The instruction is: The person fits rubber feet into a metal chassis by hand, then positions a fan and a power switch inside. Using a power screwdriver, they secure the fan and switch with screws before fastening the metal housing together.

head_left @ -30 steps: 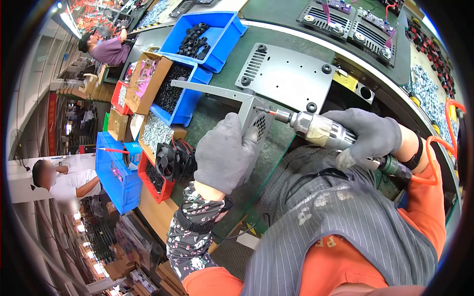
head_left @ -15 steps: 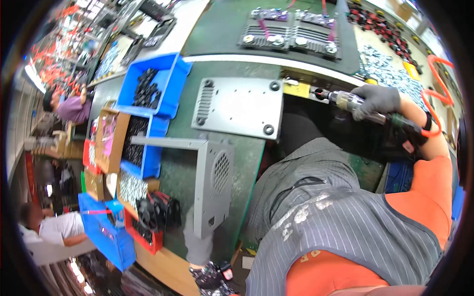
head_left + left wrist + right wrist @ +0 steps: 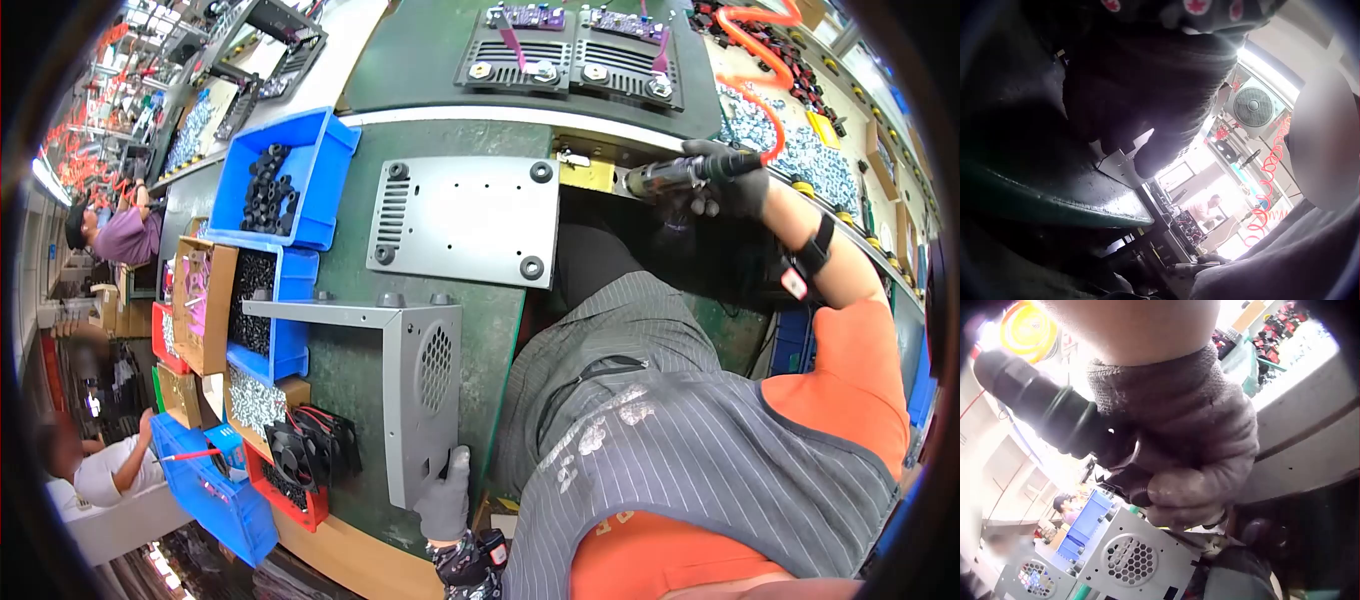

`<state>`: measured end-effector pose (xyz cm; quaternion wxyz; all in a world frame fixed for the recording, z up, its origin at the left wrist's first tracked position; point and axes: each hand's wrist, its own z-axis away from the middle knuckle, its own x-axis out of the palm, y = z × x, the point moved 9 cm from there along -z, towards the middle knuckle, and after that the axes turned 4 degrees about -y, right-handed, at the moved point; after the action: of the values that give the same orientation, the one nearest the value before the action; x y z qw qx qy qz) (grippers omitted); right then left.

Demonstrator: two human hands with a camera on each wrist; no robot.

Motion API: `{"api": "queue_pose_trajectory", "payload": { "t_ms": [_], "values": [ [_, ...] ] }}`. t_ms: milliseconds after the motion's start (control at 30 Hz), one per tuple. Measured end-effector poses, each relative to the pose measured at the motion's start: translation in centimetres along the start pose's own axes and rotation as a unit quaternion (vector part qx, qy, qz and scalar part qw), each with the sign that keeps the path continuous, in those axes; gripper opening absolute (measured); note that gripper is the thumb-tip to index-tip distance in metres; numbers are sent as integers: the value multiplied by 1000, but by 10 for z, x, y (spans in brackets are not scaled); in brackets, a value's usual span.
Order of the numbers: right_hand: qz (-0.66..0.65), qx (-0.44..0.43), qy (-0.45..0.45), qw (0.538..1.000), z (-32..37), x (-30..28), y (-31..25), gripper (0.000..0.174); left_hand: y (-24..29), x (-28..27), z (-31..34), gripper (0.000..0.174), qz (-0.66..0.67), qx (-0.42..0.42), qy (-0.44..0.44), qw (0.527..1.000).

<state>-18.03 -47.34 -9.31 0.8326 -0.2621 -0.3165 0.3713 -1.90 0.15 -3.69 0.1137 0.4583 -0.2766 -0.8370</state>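
Note:
A grey metal bracket with a round honeycomb vent [image 3: 425, 370] stands on the green bench, its long arm reaching toward the blue bins. At its lower end the gloved left hand [image 3: 445, 500] grips the metal, thumb on the near face. The gloved right hand [image 3: 735, 180] is at the bench's right edge with its fingers curled round a power screwdriver [image 3: 670, 178]; in the right wrist view the hand [image 3: 1179, 437] wraps the dark tool body [image 3: 1041, 397]. A flat silver plate with black feet [image 3: 465, 220] lies beyond the bracket.
Blue bins [image 3: 325, 190] of black parts, a cardboard box [image 3: 220, 310], a red bin [image 3: 318, 508] and black fans [image 3: 315, 445] line the left side. Slotted panels with circuit boards [image 3: 515, 65] lie at the back. A yellow block [image 3: 588, 176] sits beside the silver plate. Two people are at far left.
The right hand has carried the screwdriver away from the bracket to the bench's right edge. The left hand has moved down to the bracket's lower end, and the bracket is turned, its vented face showing more.

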Motion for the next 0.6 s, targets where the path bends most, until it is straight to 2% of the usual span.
{"api": "queue_pose_trajectory", "payload": {
  "t_ms": [33,67,100,167,233,300,333,367,400,433,500,533,567,600],
  "values": [
    [-60,-40,4,997,-6,-15,14,46,3,-1,1,51,-10,34,48,998],
    [-168,-3,46,985,-16,-36,44,48,7,-2,3,58,-20,68,96,993],
    [-202,-5,-35,979,-22,-24,64,47,3,4,2,58,-22,61,94,993],
    [-194,137,-64,969,-33,-7,119,45,9,6,0,42,8,134,129,983],
    [-174,121,-56,976,-58,20,143,53,-1,6,-1,45,36,118,159,980],
    [-234,99,-72,964,-84,64,143,65,1,-8,8,48,64,99,204,972],
    [-254,98,-100,957,-101,78,147,77,19,-31,21,43,51,111,254,959],
    [-251,106,-118,955,-119,88,157,77,36,-54,36,39,35,122,303,944],
    [-276,71,-148,947,-140,95,157,79,44,-74,49,33,96,138,356,919],
    [-300,37,-176,937,-149,111,146,81,56,-91,60,28,98,171,368,909],
    [-278,-47,-198,939,-131,135,116,74,100,-99,78,31,-178,265,325,890],
    [-278,-34,-211,937,-136,125,129,69,100,-101,80,31,-182,257,336,888],
    [-278,-23,-221,934,-141,115,142,64,107,-95,81,37,-194,286,326,880],
    [-300,-56,-218,927,-124,126,126,60,113,-88,82,44,-205,315,314,872]
  ]
}}
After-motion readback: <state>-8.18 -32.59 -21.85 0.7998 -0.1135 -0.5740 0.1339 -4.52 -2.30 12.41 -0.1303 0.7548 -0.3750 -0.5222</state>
